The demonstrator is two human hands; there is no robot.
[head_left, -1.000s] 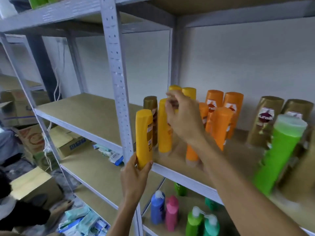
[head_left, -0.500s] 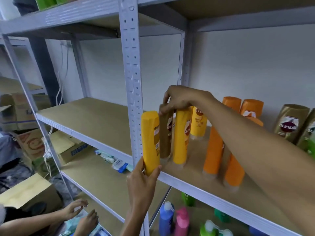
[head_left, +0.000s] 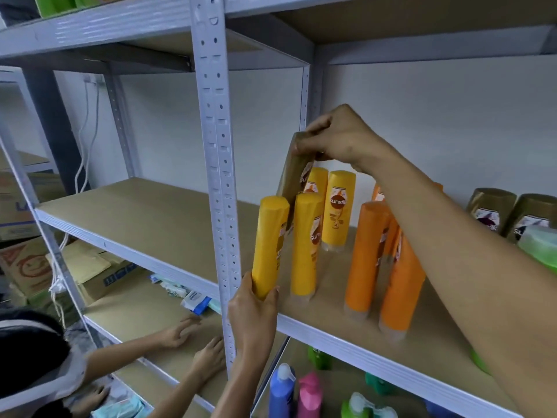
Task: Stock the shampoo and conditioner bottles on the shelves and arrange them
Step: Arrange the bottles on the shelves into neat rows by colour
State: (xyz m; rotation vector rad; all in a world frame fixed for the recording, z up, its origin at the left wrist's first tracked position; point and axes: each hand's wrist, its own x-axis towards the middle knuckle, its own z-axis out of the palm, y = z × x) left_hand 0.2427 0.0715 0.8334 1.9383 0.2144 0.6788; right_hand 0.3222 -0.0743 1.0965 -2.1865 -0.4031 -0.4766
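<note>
At nine o'clock our left hand [head_left: 252,309] grips a yellow bottle [head_left: 269,245] at the shelf [head_left: 355,336] edge. At twelve, our right hand [head_left: 331,140] pinches a tilted brown bottle [head_left: 294,173]. Orange bottles [head_left: 366,254] already stand rightward; stocking seems partway done.

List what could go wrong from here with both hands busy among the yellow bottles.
1. The right hand holds the brown bottle tilted by its top, close above the yellow bottles; swinging it out could topple them.
2. The left hand grips a yellow bottle only at its base, at the shelf edge; it may tip or fall.
3. The right forearm crosses the orange bottles and might brush them over.
</note>
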